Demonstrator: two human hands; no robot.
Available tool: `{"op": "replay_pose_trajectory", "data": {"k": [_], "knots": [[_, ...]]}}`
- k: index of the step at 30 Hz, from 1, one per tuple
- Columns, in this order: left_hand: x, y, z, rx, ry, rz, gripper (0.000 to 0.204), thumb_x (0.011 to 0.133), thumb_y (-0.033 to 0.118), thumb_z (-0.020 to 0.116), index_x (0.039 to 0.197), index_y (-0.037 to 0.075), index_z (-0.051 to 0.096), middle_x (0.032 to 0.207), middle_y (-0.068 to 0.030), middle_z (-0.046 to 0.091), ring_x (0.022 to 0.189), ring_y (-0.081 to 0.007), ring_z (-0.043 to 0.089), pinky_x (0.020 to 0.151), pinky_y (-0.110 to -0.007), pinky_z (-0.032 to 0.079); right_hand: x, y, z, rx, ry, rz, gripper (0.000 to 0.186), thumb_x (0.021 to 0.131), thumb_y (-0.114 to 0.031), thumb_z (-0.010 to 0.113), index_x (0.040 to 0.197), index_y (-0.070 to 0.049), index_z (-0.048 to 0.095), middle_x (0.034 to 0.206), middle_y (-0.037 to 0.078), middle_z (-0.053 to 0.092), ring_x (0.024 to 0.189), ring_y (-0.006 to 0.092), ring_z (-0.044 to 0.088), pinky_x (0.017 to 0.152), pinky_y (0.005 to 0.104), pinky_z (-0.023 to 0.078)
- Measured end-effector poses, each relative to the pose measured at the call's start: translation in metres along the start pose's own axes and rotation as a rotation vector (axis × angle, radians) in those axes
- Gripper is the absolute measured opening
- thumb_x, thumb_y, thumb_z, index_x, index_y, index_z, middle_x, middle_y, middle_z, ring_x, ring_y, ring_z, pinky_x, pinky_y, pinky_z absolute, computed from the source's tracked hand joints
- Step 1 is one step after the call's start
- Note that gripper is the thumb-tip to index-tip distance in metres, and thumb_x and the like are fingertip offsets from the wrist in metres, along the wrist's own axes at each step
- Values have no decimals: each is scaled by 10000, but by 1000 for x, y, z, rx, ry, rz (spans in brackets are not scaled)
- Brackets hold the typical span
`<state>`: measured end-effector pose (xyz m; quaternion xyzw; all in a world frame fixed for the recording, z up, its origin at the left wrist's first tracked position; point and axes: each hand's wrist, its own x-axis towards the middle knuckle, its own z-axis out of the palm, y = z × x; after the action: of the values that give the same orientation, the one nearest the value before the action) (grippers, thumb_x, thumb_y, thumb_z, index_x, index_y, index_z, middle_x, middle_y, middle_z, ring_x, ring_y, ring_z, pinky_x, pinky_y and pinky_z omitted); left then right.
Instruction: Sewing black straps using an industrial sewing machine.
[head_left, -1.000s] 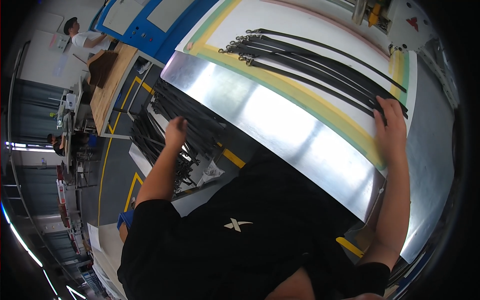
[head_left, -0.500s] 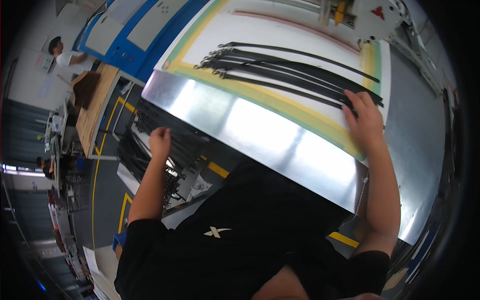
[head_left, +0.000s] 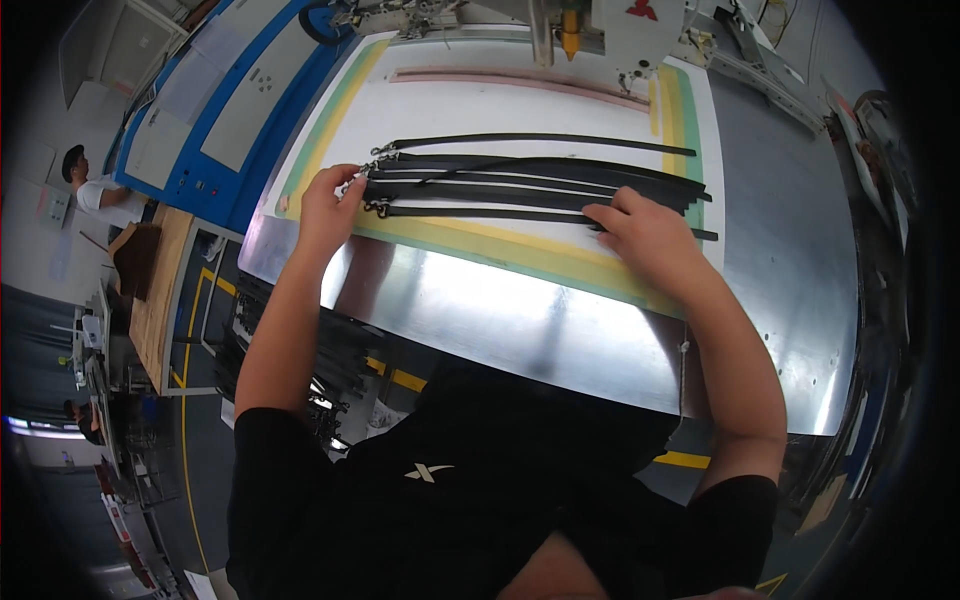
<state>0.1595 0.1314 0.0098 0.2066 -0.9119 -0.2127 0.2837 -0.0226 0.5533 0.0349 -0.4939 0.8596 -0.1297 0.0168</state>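
Note:
Several long black straps (head_left: 480,187) with metal clips (head_left: 381,208) at their left ends lie side by side on a white work surface. My left hand (head_left: 328,212) is at the clip ends, its thumb and forefinger closed around a clip there; the exact hold is partly hidden by the fingers. Toward the right ends of the straps, my right hand (head_left: 650,240) has its fingers bent over the nearest ones, thumb and forefinger at a strap. One separate strap (head_left: 540,140) lies farther back than the bundle, touched by neither hand.
Yellow and green tape (head_left: 480,248) borders the white surface, with a shiny metal edge (head_left: 500,305) in front. A machine head (head_left: 630,40) overhangs the back. Below on the left hang more black straps (head_left: 345,350). Another person (head_left: 100,195) stands beside a blue machine (head_left: 190,150).
My left hand has risen from the hanging straps below the table to the clip ends on the surface. My right hand has slid inward from the straps' right ends. The view has turned.

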Motion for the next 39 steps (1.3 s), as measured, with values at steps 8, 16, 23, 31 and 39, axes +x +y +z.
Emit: {"op": "replay_pose_trajectory", "data": {"k": [8, 16, 23, 31, 39], "knots": [[63, 65, 54, 57, -497, 151, 284, 943, 194, 746, 1186, 49, 733, 1158, -183, 688, 1073, -343, 684, 960, -419, 542, -10, -18, -42, 98, -23, 53, 291, 966, -226, 700, 1230, -105, 695, 1059, 103, 626, 961, 316, 696, 829, 448, 562], [87, 105, 85, -28, -768, 285, 210, 906, 125, 791, 1059, 14, 700, 1092, -139, 680, 1011, -291, 669, 919, -390, 536, 1, -8, -27, 181, -23, 87, 230, 956, -218, 710, 1136, -74, 706, 1025, 124, 627, 913, 345, 696, 790, 465, 565], [83, 140, 108, -77, -749, 418, 177, 975, 103, 705, 1098, -5, 638, 999, -141, 693, 918, -286, 667, 848, -391, 534, 12, -5, -21, 209, -34, 146, 287, 877, -147, 762, 1141, -45, 712, 1037, 132, 639, 911, 357, 682, 797, 445, 560], [104, 159, 122, -580, -996, 265, 151, 1008, 94, 677, 1120, -2, 649, 923, -31, 676, 836, -117, 587, 769, -302, 513, 57, 5, -21, 17, 253, 93, 482, 769, -74, 806, 1234, -136, 693, 1226, 46, 653, 993, 290, 701, 825, 410, 583], [128, 136, 154, -553, -980, 187, 145, 1000, 101, 688, 1105, 7, 654, 907, -8, 661, 784, -91, 558, 718, -279, 482, 105, 55, 7, 41, 171, 71, 376, 809, -46, 756, 1172, -139, 729, 976, 47, 724, 848, 288, 710, 745, 405, 567]]}}
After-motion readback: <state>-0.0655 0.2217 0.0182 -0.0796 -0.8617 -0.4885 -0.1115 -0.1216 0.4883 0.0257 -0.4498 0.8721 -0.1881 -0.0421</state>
